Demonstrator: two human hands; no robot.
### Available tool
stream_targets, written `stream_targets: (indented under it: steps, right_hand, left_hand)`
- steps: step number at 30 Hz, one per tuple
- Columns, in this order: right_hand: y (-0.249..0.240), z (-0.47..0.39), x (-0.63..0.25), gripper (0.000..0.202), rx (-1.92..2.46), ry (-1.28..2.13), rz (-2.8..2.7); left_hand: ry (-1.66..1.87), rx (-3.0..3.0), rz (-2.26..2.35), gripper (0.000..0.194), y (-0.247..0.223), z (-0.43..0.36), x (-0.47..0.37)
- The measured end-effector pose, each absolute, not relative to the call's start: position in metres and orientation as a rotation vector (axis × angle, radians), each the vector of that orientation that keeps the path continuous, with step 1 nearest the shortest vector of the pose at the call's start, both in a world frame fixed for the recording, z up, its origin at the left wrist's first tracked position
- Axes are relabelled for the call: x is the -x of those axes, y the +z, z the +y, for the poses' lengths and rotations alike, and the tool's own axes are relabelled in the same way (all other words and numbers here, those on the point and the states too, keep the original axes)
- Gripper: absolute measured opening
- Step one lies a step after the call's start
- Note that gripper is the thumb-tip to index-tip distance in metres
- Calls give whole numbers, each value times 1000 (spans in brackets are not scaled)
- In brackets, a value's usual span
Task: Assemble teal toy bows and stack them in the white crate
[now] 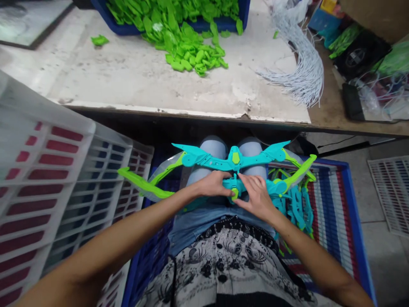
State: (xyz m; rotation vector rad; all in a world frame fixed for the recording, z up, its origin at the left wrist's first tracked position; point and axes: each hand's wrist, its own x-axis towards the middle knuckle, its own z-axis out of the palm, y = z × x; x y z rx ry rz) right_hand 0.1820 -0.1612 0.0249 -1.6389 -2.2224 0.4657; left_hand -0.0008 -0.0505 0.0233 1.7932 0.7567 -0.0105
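Observation:
Across my lap lie two teal and lime-green toy bows, one behind the other. The farther toy bow [211, 161] rests over my knees, with a green piece at its centre. My left hand [214, 184] grips the nearer toy bow [277, 187] just left of its middle, thumb by the green centre piece [234, 194]. On the other side of that piece, my right hand [257, 194] has its fingers and thumb closed around the same bow. The fingers partly hide the bow's centre.
Green pieces [188, 55] spill from a blue bin [128, 29] onto the worktable [128, 85]. White strings [306, 72] lie at its right. A white crate [89, 170] stands at left. More bows [298, 207] lie in a blue-rimmed crate [354, 204] at right.

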Motion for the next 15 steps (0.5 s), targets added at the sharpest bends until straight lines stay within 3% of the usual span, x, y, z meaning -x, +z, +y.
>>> stream_targets:
  steps: [11,15]
  right_hand:
    - [18,-151,-183,65,1781,526,-2417]
    - [19,-160,-179,47,1785,362,-2429]
  left_hand:
    - [-91,-2010,861,44,20,-63,-5]
    - [-129,-2156,932,43,36,-81,-3]
